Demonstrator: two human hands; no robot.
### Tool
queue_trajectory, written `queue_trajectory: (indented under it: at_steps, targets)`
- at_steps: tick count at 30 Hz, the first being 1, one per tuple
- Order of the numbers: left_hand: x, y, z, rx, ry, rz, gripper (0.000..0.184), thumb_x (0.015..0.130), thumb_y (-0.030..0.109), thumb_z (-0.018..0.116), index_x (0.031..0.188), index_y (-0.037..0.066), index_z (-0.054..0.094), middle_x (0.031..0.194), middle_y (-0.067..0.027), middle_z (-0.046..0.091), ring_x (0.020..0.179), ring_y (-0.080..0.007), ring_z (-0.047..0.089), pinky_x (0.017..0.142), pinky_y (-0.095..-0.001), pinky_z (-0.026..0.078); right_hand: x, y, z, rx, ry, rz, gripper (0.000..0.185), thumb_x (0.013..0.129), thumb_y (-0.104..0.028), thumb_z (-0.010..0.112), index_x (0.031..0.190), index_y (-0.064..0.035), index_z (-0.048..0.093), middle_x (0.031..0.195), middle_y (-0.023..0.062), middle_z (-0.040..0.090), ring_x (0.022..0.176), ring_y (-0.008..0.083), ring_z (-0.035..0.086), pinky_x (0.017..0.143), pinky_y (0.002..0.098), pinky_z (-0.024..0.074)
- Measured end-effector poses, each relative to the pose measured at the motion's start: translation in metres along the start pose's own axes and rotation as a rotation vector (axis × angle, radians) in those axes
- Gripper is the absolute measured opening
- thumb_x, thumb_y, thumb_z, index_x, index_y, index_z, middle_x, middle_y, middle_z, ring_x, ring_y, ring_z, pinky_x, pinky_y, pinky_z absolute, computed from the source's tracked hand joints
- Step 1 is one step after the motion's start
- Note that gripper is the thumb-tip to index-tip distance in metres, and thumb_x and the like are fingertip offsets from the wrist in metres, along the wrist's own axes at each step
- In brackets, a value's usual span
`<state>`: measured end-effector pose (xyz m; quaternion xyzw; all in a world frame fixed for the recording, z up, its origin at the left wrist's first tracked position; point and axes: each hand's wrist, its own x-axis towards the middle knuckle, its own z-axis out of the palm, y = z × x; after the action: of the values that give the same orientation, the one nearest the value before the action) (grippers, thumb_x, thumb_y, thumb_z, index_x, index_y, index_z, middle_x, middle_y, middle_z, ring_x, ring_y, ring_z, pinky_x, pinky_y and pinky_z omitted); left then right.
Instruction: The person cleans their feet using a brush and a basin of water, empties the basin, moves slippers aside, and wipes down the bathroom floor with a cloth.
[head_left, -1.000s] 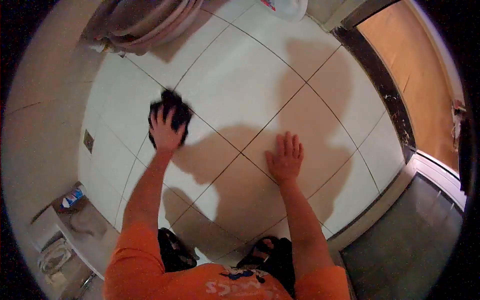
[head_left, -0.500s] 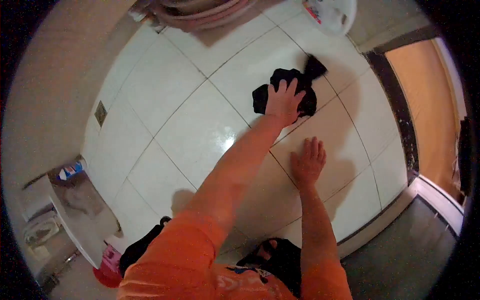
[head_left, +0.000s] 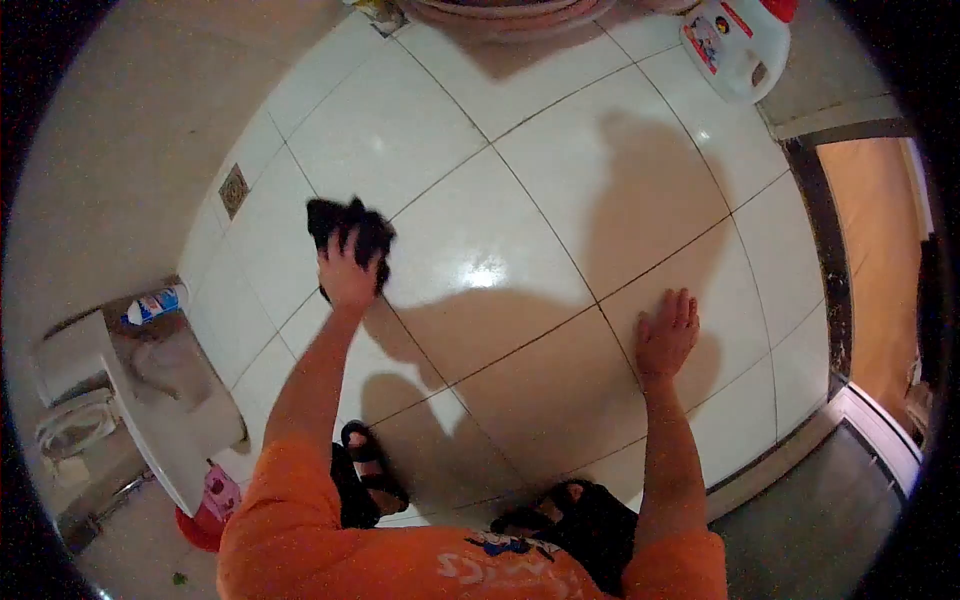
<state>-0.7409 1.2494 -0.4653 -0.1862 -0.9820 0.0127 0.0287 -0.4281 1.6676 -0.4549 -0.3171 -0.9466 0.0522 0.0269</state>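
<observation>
My left hand (head_left: 348, 277) presses down on a bunched black cloth (head_left: 335, 217) on the white tiled floor (head_left: 450, 200). Its fingers are bent over the cloth, which sticks out beyond the fingertips and at both sides. My right hand (head_left: 667, 338) rests on the tiles to the right, palm down with the fingers stretched out and nothing in it. Parts of the cloth under my left palm are hidden.
A floor drain (head_left: 233, 191) lies left of the cloth. A white jug (head_left: 738, 48) stands at the top right, near pink basins (head_left: 510, 12). At the left are a toilet (head_left: 150, 430) and a blue-and-white bottle (head_left: 155, 306). A doorway (head_left: 870, 270) opens on the right.
My left hand has swept the black cloth across the floor from the upper right to the left. My right hand stays flat on the tiles. The view has shifted slightly.
</observation>
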Motion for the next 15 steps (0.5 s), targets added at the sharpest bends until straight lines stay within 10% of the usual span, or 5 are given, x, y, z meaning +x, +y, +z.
queue_trajectory:
  at_steps: [9,15]
  targets:
    - [0.153,0.03,0.032,-0.136,-0.011,-0.097,0.09,0.07,0.068,0.064,0.143,0.023,0.035,0.146,-0.0127,0.034,0.125,-0.0473,0.035,0.092,-0.0648,0.039,-0.002,-0.003,0.002,0.003,0.157,-0.107,0.058,0.085,-0.031,0.062,0.135,-0.0081,0.044,0.141,0.0177,0.042,0.13,0.0385,0.037,0.106,0.0535,0.0288]
    - [0.053,0.166,-0.029,-0.137,-0.222,0.057,0.073,0.078,0.061,0.059,0.137,0.02,0.045,0.149,-0.0115,0.029,0.132,-0.0462,0.027,0.097,-0.0715,0.027,-0.003,-0.008,-0.002,-0.032,0.11,-0.054,0.058,0.085,-0.031,0.063,0.135,-0.0076,0.044,0.141,0.0169,0.042,0.131,0.0372,0.037,0.105,0.0528,0.0298]
